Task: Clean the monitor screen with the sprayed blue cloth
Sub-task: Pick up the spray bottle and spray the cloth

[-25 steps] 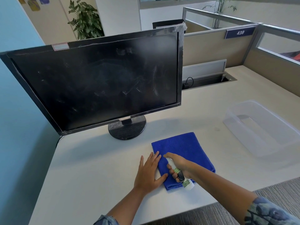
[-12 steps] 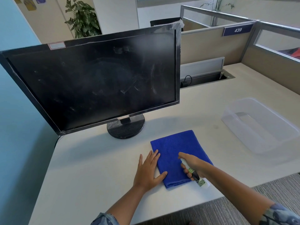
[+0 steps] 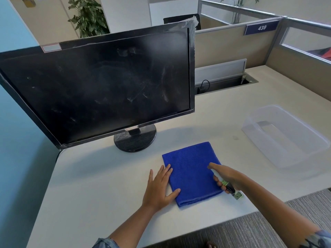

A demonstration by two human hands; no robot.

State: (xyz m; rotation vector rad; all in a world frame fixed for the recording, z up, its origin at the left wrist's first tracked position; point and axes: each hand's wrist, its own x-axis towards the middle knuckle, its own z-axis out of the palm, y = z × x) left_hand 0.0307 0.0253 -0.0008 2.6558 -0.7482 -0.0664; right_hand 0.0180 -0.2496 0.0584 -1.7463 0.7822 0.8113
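A folded blue cloth (image 3: 191, 169) lies flat on the white desk (image 3: 93, 176) in front of the monitor stand. My left hand (image 3: 160, 187) rests flat with spread fingers on the cloth's left edge, thumb on the fabric. My right hand (image 3: 226, 177) grips a small spray bottle (image 3: 231, 189) at the cloth's right edge, forefinger on top, nozzle pointing over the cloth. The black monitor (image 3: 100, 86) stands at the back left, its dark screen streaked with smudges and dust.
A clear plastic bin (image 3: 286, 135) sits on the desk to the right. Behind the monitor is an open cable trough (image 3: 225, 83) and cubicle partitions. A blue wall runs along the left. The desk's front edge is close below my arms.
My right hand with the spray bottle has shifted from the cloth's middle to its right edge. My left hand has stayed flat on the cloth's left side.
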